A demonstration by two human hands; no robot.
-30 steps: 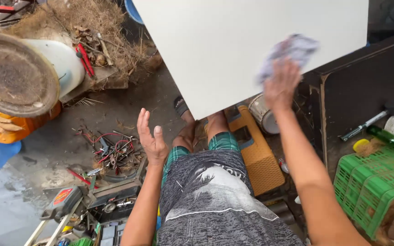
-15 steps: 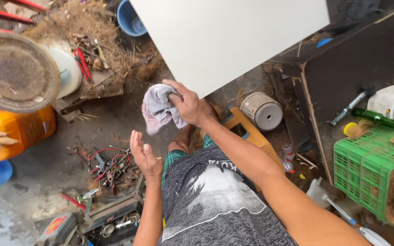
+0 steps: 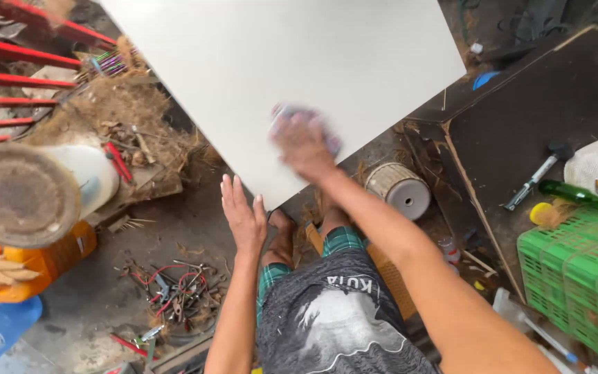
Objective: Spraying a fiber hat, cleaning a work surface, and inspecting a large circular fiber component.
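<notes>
Blurring over the white panel point(image 3: 292, 90), right hand point(image 3: 304, 142) presses a half-hidden cloth point(image 3: 282, 114); left hand point(image 3: 242, 216) spread.

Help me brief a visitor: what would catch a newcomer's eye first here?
The big white panel fills the upper middle, with the right hand pressing a cloth on it and the left hand at its lower edge. A green crate sits right, and a rusty-topped drum left.
</notes>
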